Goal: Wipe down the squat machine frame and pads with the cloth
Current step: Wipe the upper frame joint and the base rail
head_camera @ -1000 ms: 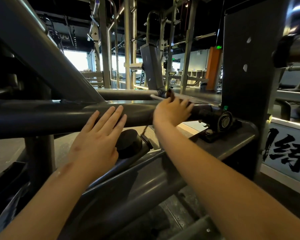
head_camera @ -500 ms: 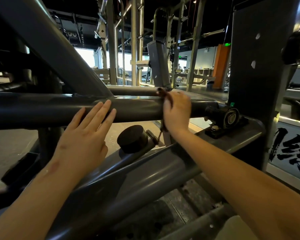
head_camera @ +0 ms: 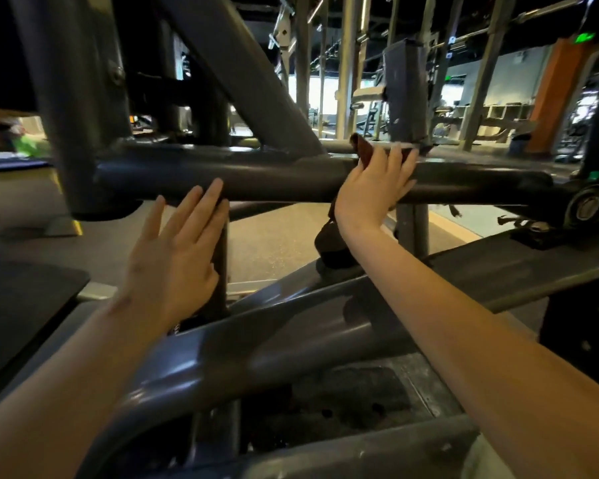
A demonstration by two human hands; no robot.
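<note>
Nearest, the slanted lower frame tube (head_camera: 291, 340) runs under both forearms, with a dark pad (head_camera: 21, 305) at the left edge; wiped or not, cannot tell. The left grip (head_camera: 173, 250) is flat open and holds nothing, fingertips resting on the horizontal crossbar (head_camera: 274, 178). The right grip (head_camera: 370, 191) is further right on the same bar, fingers straight and spread, pressing the dark red-brown cloth (head_camera: 363, 148) onto it. The cloth pokes up past the fingertips and a bit hangs under the wrist; thumb hidden. A black rubber stopper (head_camera: 329, 243) sits just behind that wrist. Likely mid-task: the crossbar is being wiped, while the stretch toward the pivot bearing (head_camera: 585, 205), the diagonal brace (head_camera: 242, 74), the lower tube and the pads probably remain. Beyond are blurry gym racks.
</note>
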